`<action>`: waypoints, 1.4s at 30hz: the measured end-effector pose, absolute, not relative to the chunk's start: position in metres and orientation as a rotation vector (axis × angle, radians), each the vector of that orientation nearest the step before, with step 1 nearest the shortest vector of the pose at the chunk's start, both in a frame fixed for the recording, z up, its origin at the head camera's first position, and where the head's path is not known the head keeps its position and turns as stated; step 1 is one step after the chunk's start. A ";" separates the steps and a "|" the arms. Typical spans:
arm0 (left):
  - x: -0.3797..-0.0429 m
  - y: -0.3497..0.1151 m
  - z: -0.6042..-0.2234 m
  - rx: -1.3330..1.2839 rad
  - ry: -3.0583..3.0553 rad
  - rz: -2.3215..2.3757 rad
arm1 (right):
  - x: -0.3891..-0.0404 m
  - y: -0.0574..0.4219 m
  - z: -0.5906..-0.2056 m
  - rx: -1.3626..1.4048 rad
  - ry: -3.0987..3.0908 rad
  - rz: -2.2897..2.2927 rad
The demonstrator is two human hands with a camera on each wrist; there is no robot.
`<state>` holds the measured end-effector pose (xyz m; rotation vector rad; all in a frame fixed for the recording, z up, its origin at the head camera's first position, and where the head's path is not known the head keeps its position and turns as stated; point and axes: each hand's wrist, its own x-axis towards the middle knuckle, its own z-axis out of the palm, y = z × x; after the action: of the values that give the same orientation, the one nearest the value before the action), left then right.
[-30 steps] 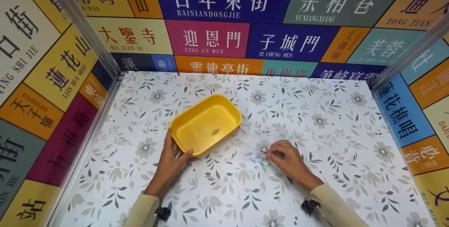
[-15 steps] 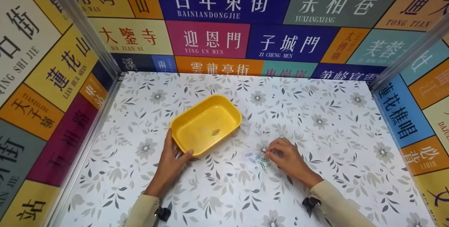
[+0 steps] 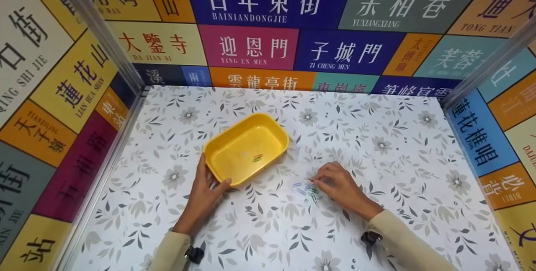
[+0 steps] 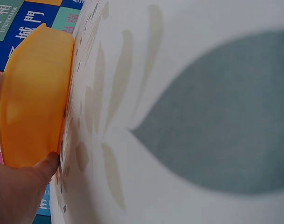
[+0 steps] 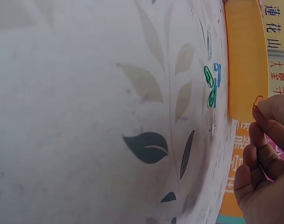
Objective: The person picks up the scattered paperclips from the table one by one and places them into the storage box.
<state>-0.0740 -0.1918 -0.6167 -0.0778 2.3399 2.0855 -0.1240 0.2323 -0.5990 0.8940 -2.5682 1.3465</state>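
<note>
The right hand (image 3: 338,184) has edged leftward. Nearer the tabletop's (image 3: 259,237) left edge, the left hand (image 3: 204,191) clamps thumb and fingers on a yellow tray (image 3: 232,166); right of it lie loose clips (image 3: 301,191); beside those, right thumb and forefinger pinch a red clip (image 5: 255,103).

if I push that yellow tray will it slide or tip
The yellow tray probably slides rather than tips, being wide and low. It looks thin-walled, so likely light. The loose paper clips inside might shift.
</note>
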 end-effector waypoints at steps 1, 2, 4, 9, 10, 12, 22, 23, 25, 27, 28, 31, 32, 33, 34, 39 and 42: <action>-0.074 -0.192 -0.617 -0.077 2.345 2.078 | -0.125 0.232 -0.599 0.896 -2.569 1.340; -0.074 -0.192 -0.616 -0.084 2.347 2.070 | -0.125 0.231 -0.598 0.898 -2.571 1.335; -0.074 -0.191 -0.616 -0.091 2.351 2.061 | -0.127 0.230 -0.597 0.901 -2.570 1.324; -0.075 -0.191 -0.617 -0.094 2.354 2.060 | -0.131 0.229 -0.596 0.919 -2.563 1.332; -0.075 -0.191 -0.617 -0.088 2.356 2.061 | -0.132 0.230 -0.596 0.923 -2.560 1.335; -0.074 -0.190 -0.617 -0.081 2.358 2.063 | -0.134 0.229 -0.595 0.930 -2.553 1.348; -0.074 -0.190 -0.616 -0.079 2.379 2.046 | -0.139 0.227 -0.590 0.958 -2.555 1.350; -0.074 -0.190 -0.616 -0.077 2.377 2.048 | -0.139 0.226 -0.590 0.958 -2.556 1.348; -0.075 -0.190 -0.617 -0.081 2.373 2.050 | -0.140 0.226 -0.589 0.960 -2.557 1.341; -0.075 -0.191 -0.617 -0.081 2.370 2.057 | -0.141 0.225 -0.588 0.958 -2.564 1.328; -0.074 -0.191 -0.617 -0.080 2.368 2.059 | -0.142 0.224 -0.588 0.956 -2.570 1.324; -0.074 -0.191 -0.617 -0.082 2.363 2.063 | -0.143 0.223 -0.586 0.957 -2.583 1.317; -0.074 -0.192 -0.617 -0.080 2.363 2.063 | -0.144 0.223 -0.586 0.959 -2.586 1.320; -0.074 -0.192 -0.617 -0.079 2.363 2.062 | -0.144 0.222 -0.585 0.963 -2.586 1.323; -0.074 -0.192 -0.617 -0.077 2.363 2.061 | -0.144 0.222 -0.585 0.967 -2.584 1.324; -0.073 -0.192 -0.617 -0.048 2.387 2.059 | -0.147 0.220 -0.585 1.002 -2.571 1.307; -0.073 -0.193 -0.618 -0.021 2.404 2.056 | -0.149 0.219 -0.584 1.013 -2.577 1.301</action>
<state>-0.0729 -0.1927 -0.6177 -0.0213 2.4044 2.0561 -0.1485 0.2187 -0.5838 1.0129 -2.5773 1.3012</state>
